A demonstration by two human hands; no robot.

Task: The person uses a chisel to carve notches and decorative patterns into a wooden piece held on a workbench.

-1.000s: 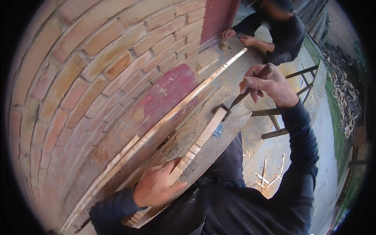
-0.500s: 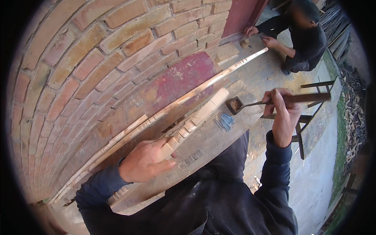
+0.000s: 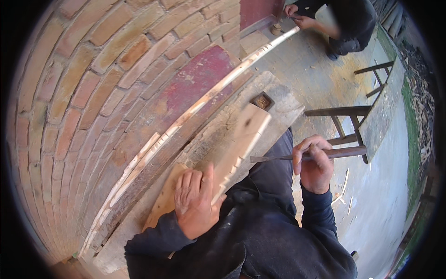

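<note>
The left hand (image 3: 198, 202) lies, fingers extended, atop a pale, notched wooden board (image 3: 245, 135); right of the board, the right hand's (image 3: 316, 163) curled fingers grip a wooden-handled metal chisel (image 3: 347, 152). Notch-cutting seems in hand, next calling for blade alignment.

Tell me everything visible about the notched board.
The notched board is pale, bare wood with a dark knot near its far end and a row of notches along its right edge. It lies slantwise over the workbench, far end up and right, beside a small dark box. The left hand rests on its nearer part, index finger on the face, thumb by the notched edge. The chisel points at that edge; whether it touches is unclear.
</note>
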